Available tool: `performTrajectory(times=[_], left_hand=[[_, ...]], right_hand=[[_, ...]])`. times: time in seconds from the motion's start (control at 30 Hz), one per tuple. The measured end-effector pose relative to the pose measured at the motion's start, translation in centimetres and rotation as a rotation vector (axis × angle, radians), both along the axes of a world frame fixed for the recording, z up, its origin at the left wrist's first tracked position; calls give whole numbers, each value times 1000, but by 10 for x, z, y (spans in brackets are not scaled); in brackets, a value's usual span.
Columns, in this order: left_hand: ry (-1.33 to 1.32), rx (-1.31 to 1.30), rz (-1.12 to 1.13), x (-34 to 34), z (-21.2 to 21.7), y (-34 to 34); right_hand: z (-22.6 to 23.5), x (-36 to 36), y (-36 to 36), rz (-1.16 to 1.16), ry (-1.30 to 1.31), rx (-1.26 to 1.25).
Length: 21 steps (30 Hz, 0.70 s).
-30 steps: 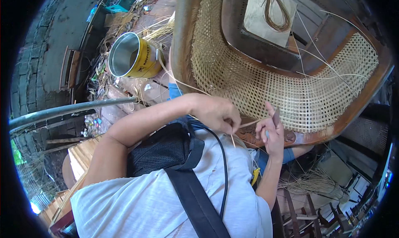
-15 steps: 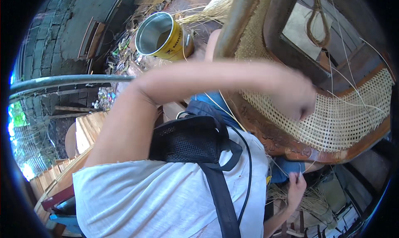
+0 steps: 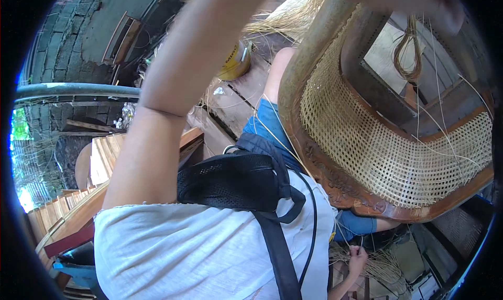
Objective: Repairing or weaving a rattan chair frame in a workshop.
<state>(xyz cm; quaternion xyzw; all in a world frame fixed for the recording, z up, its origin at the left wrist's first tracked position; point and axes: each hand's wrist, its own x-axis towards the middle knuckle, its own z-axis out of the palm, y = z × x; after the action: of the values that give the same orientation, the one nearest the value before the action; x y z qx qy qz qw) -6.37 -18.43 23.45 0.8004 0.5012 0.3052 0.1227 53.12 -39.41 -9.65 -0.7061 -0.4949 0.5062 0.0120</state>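
Nearest to us are the shirt (image 3: 204,247) and the black bag (image 3: 230,182) of the person. Low on the right side, below the knee in blue shorts (image 3: 353,224), the right hand (image 3: 357,255) is half curled, the fingertips close together; something thin shows there, but I cannot tell if it is firmly held. A pale strand (image 3: 303,164) runs along the carved frame (image 3: 340,187) of the chair. Behind this frame lies the cane panel (image 3: 387,158), in front of the person and to the right. Farther, the left hand (image 3: 437,7) is raised at the top edge (it is blurred, so I cannot tell how open it is or what it has). Beyond hang a coil (image 3: 407,64) and, to the left, stands a yellow bucket (image 3: 234,64).

In my judgement, the step is pulling a strand out long for the weaving; the next move calls for keeping it free of tangles. Compared with half a second ago, the left hand is no longer over the panel but higher, and its forearm now covers much of the bucket.
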Motion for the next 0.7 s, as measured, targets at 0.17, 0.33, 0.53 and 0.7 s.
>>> performTrajectory(times=[0.17,0.33,0.53,0.7], left_hand=[[38,-136,-217,60,-126,60],[175,-562,-143,77,-278,101],[286,-713,-60,74,-399,130],[336,-826,-86,59,-441,153]], right_hand=[[66,-43,7,-330,74,4],[114,-124,93,-515,344,223],[36,-230,188,13,347,65],[-46,-312,258,202,182,-2]])
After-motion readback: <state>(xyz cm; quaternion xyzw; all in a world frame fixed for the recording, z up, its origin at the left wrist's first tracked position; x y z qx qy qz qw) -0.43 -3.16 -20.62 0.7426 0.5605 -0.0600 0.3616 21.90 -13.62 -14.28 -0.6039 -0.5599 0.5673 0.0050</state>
